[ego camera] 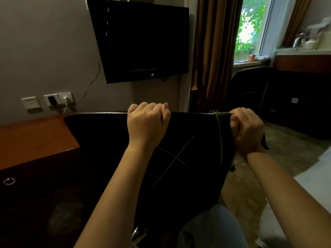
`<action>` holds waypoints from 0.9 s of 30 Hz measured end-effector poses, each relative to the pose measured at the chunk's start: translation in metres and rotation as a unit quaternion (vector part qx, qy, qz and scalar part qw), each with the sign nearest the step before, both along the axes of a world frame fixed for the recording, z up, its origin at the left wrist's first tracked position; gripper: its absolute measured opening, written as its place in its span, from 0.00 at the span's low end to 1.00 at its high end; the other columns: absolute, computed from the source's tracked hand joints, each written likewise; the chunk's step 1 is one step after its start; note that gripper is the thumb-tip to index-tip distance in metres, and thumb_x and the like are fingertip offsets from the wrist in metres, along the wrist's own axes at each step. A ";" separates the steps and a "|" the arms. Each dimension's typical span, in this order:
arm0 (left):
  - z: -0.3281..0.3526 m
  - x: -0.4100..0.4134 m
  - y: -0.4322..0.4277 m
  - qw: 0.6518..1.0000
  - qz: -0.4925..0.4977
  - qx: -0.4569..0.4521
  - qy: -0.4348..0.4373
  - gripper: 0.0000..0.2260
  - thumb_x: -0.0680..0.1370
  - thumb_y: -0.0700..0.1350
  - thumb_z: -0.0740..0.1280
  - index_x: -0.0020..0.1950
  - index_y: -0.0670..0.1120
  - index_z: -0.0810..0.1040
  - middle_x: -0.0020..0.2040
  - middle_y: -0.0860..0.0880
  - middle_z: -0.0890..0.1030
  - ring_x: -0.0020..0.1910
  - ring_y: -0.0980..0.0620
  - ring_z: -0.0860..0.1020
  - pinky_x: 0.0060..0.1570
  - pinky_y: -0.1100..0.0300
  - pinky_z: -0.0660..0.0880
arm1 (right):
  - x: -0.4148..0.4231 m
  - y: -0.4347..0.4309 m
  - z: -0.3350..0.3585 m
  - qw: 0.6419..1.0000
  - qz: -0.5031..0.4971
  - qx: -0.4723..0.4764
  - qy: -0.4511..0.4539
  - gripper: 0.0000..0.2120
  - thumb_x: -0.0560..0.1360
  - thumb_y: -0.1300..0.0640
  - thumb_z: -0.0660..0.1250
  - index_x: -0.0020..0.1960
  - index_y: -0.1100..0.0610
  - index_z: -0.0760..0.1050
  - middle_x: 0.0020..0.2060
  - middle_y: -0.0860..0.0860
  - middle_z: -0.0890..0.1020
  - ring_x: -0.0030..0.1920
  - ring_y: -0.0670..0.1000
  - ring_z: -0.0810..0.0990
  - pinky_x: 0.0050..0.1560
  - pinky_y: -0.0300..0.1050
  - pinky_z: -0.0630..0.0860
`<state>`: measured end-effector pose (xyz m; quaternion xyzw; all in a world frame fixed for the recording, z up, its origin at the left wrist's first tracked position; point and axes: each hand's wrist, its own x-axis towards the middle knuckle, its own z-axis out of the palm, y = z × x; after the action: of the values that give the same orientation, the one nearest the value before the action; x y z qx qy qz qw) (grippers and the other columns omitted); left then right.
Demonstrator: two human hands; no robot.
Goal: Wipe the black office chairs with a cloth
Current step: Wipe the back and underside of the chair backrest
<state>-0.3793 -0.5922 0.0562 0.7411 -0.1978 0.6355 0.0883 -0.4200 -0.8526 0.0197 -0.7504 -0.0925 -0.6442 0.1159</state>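
The left grip (147,122) curls over the top edge of the black chair (107,140); the right grip (248,130) clutches a dark cloth (223,122) draped over its right corner.

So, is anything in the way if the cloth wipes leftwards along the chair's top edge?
Yes: the left hand grips that edge near the middle of the chair, in the path of the cloth, which the right hand holds at the right corner.
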 end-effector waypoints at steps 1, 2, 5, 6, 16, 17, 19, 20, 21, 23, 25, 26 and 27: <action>0.000 -0.001 -0.002 1.000 -0.004 0.000 0.001 0.21 0.82 0.47 0.54 0.30 0.47 0.74 0.28 0.51 0.77 0.29 0.49 0.76 0.37 0.55 0.66 | 0.001 -0.003 -0.002 1.000 0.006 0.016 0.002 0.26 0.83 0.51 0.47 0.40 0.64 0.76 0.34 0.58 0.76 0.34 0.59 0.75 0.35 0.50 0.69; 0.000 -0.002 -0.004 1.000 -0.006 0.001 0.002 0.22 0.82 0.47 0.53 0.30 0.47 0.74 0.28 0.51 0.77 0.29 0.49 0.76 0.37 0.55 0.66 | 0.002 -0.006 -0.004 1.000 0.008 0.022 0.003 0.26 0.83 0.51 0.47 0.40 0.64 0.75 0.34 0.58 0.76 0.35 0.58 0.75 0.36 0.50 0.69; 0.000 -0.005 -0.005 1.000 -0.002 -0.001 0.012 0.21 0.82 0.47 0.54 0.31 0.47 0.75 0.30 0.51 0.79 0.30 0.49 0.76 0.38 0.54 0.67 | 0.001 -0.014 -0.005 1.000 0.001 0.007 0.016 0.26 0.84 0.51 0.47 0.43 0.64 0.76 0.35 0.59 0.77 0.36 0.58 0.75 0.37 0.50 0.69; 0.000 -0.005 -0.004 1.000 0.000 -0.002 0.018 0.21 0.82 0.47 0.54 0.32 0.47 0.76 0.30 0.51 0.79 0.31 0.48 0.77 0.39 0.54 0.67 | -0.001 -0.019 -0.006 1.000 -0.014 0.001 0.023 0.26 0.84 0.51 0.47 0.44 0.65 0.77 0.35 0.59 0.77 0.36 0.59 0.76 0.37 0.50 0.69; 0.001 -0.009 0.007 0.998 0.013 -0.040 0.042 0.20 0.81 0.46 0.55 0.30 0.46 0.74 0.29 0.50 0.78 0.30 0.48 0.75 0.41 0.55 0.61 | -0.077 -0.039 -0.019 0.977 -0.096 0.056 0.180 0.09 0.78 0.58 0.67 0.42 0.62 0.73 0.26 0.50 0.70 0.24 0.49 0.65 0.27 0.33 0.55; 0.001 -0.010 0.007 0.998 0.011 -0.045 0.043 0.21 0.81 0.46 0.55 0.30 0.46 0.74 0.28 0.50 0.77 0.30 0.48 0.75 0.41 0.55 0.60 | -0.079 -0.032 -0.020 0.976 -0.086 0.061 0.188 0.08 0.77 0.59 0.69 0.44 0.62 0.74 0.27 0.52 0.73 0.25 0.49 0.68 0.25 0.34 0.58; 0.002 -0.011 0.010 0.997 0.007 -0.052 0.047 0.21 0.81 0.45 0.55 0.30 0.46 0.74 0.28 0.49 0.77 0.30 0.48 0.75 0.41 0.56 0.60 | -0.080 -0.018 -0.015 0.980 -0.030 0.094 0.170 0.07 0.76 0.60 0.69 0.45 0.63 0.74 0.30 0.53 0.76 0.26 0.47 0.71 0.25 0.34 0.65; 0.002 -0.012 0.012 0.997 0.005 -0.053 0.053 0.21 0.81 0.46 0.54 0.30 0.45 0.74 0.28 0.49 0.77 0.30 0.48 0.75 0.41 0.56 0.60 | -0.079 -0.009 -0.011 0.981 0.009 0.127 0.147 0.06 0.76 0.59 0.69 0.45 0.62 0.74 0.31 0.51 0.76 0.28 0.44 0.71 0.28 0.31 0.66; 0.002 -0.013 0.014 0.997 0.003 -0.050 0.061 0.21 0.81 0.46 0.54 0.31 0.45 0.75 0.29 0.49 0.78 0.30 0.47 0.75 0.41 0.56 0.60 | -0.076 0.002 -0.006 0.978 0.044 0.162 0.121 0.06 0.77 0.59 0.68 0.45 0.62 0.75 0.32 0.50 0.75 0.29 0.43 0.72 0.30 0.30 0.68; 0.003 -0.015 0.015 0.996 -0.001 -0.041 0.077 0.20 0.81 0.47 0.53 0.32 0.46 0.75 0.30 0.49 0.78 0.32 0.47 0.75 0.42 0.55 0.60 | -0.067 0.026 -0.002 0.971 0.085 0.211 0.069 0.07 0.77 0.59 0.68 0.46 0.63 0.75 0.35 0.49 0.76 0.34 0.43 0.73 0.35 0.27 0.68; 0.004 -0.015 0.016 0.995 -0.003 -0.035 0.088 0.20 0.81 0.48 0.53 0.33 0.46 0.74 0.31 0.49 0.78 0.33 0.47 0.76 0.42 0.55 0.61 | -0.054 0.051 -0.004 0.975 0.094 0.200 0.023 0.06 0.77 0.61 0.69 0.46 0.64 0.75 0.37 0.50 0.76 0.38 0.42 0.73 0.41 0.25 0.68; 0.004 -0.015 0.017 0.995 -0.004 -0.034 0.089 0.20 0.81 0.48 0.53 0.32 0.47 0.74 0.31 0.49 0.78 0.34 0.47 0.76 0.42 0.55 0.61 | -0.048 0.061 -0.008 0.980 0.094 0.174 0.005 0.05 0.76 0.62 0.69 0.47 0.65 0.75 0.39 0.52 0.77 0.41 0.44 0.74 0.47 0.26 0.68; 0.004 -0.015 0.018 0.996 -0.005 -0.034 0.088 0.19 0.81 0.48 0.53 0.32 0.47 0.73 0.31 0.50 0.78 0.33 0.47 0.75 0.42 0.55 0.60 | -0.041 0.069 -0.015 0.986 0.090 0.137 -0.009 0.05 0.76 0.64 0.69 0.48 0.65 0.76 0.43 0.54 0.77 0.44 0.48 0.75 0.52 0.29 0.68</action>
<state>-0.3938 -0.5743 0.0604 0.7895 -0.1712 0.5740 0.1338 -0.4607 -0.7837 0.0044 -0.7100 -0.0711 -0.6448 0.2742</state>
